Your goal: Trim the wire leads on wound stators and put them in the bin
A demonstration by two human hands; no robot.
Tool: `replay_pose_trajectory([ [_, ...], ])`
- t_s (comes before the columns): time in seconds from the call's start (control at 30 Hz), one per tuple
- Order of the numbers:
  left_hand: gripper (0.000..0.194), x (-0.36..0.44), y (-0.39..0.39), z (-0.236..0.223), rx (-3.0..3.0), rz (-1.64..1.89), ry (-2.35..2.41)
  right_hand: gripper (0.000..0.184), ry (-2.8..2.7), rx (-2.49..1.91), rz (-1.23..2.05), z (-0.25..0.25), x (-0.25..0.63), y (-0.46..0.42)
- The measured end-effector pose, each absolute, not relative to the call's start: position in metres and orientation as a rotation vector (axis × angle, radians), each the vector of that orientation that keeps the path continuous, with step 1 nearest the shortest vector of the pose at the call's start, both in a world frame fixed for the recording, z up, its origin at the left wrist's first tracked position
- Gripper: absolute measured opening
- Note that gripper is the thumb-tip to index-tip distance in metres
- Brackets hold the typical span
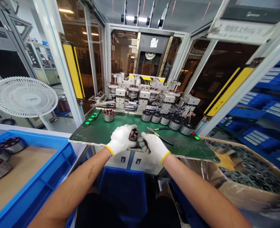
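Both my hands wear white gloves with yellow cuffs. My left hand (121, 138) and my right hand (153, 146) together grip a small round motor stator (133, 134) with red copper windings, held just above the near part of the green work surface (99, 129). A pair of pliers (159, 134) lies on the green surface just right of my hands. One wound stator (109, 115) stands alone further back on the left. Several unwound metal stators (174, 122) sit in a row at the back right.
A winding machine (144, 93) with several stations stands behind the green surface. A blue tray (30, 177) with wound stators is at my left, beside a white fan (24, 97). A cardboard box (249, 171) of metal rings is at my right. Green buttons (91, 117) line the left edge.
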State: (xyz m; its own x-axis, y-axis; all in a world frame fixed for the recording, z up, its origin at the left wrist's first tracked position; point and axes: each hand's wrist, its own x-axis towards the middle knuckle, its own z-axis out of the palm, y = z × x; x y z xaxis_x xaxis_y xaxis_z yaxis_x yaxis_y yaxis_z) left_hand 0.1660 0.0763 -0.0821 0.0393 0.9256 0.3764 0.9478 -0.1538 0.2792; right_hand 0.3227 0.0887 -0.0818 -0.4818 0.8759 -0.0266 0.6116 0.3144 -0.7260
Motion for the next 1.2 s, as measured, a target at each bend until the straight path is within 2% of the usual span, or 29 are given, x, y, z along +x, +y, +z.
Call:
replay_pose_trajectory([
  [0.03, 0.063, 0.166, 0.076, -0.081, -2.241, -0.731, -2.023, 0.065, -2.214, -1.321, 0.972, -0.090, 0.324, 0.083],
  [0.1, 0.065, 0.166, 0.075, -0.079, -2.258, -0.717, -2.043, 0.064, -2.244, -1.237, 0.832, -0.103, 0.328, 0.068],
  [0.2, 0.064, 0.167, 0.074, -0.077, -2.265, -0.744, -2.044, 0.047, -2.382, -1.103, 0.190, -0.111, 0.330, 0.056],
  [0.27, 0.062, 0.167, 0.074, -0.078, -2.258, -0.765, -2.037, 0.045, -2.412, -1.183, -0.242, -0.108, 0.327, 0.059],
  [0.37, 0.060, 0.167, 0.075, -0.079, -2.248, -0.750, -2.041, 0.042, -2.382, -1.402, -0.461, -0.098, 0.320, 0.073],
  [0.43, 0.061, 0.166, 0.075, -0.079, -2.265, -0.736, -2.025, 0.040, -2.390, -1.455, -0.303, -0.091, 0.316, 0.081],
  [0.57, 0.064, 0.164, 0.075, -0.079, -2.299, -0.749, -1.987, 0.042, -2.431, -1.310, 0.408, -0.085, 0.317, 0.090],
  [0.63, 0.064, 0.162, 0.076, -0.079, -2.313, -0.756, -1.983, 0.044, -2.443, -1.269, 0.524, -0.081, 0.322, 0.092],
  [0.7, 0.066, 0.160, 0.077, -0.079, -2.344, -0.749, -1.970, 0.041, -2.445, -1.311, 0.413, -0.073, 0.331, 0.090],
  [0.83, 0.069, 0.158, 0.079, -0.080, -2.372, -0.744, -1.973, 0.026, -2.673, -1.197, -0.216, -0.049, 0.342, 0.086],
  [0.9, 0.068, 0.157, 0.080, -0.080, -2.374, -0.742, -1.975, 0.025, -2.729, -1.108, -0.267, -0.045, 0.338, 0.087],
  [0.97, 0.067, 0.158, 0.079, -0.080, -2.381, -0.745, -1.965, 0.027, -2.521, -1.224, 0.221, -0.051, 0.330, 0.092],
  [1.07, 0.065, 0.158, 0.078, -0.079, -2.384, -0.744, -1.977, 0.044, -2.005, -1.414, 0.945, -0.075, 0.319, 0.092],
  [1.13, 0.067, 0.158, 0.078, -0.077, -2.392, -0.735, -1.998, 0.058, -1.869, -1.405, 1.153, -0.093, 0.316, 0.082],
  [1.2, 0.068, 0.157, 0.077, -0.076, -2.417, -0.736, -2.009, 0.063, -1.922, -1.272, 1.102, -0.103, 0.318, 0.066],
])
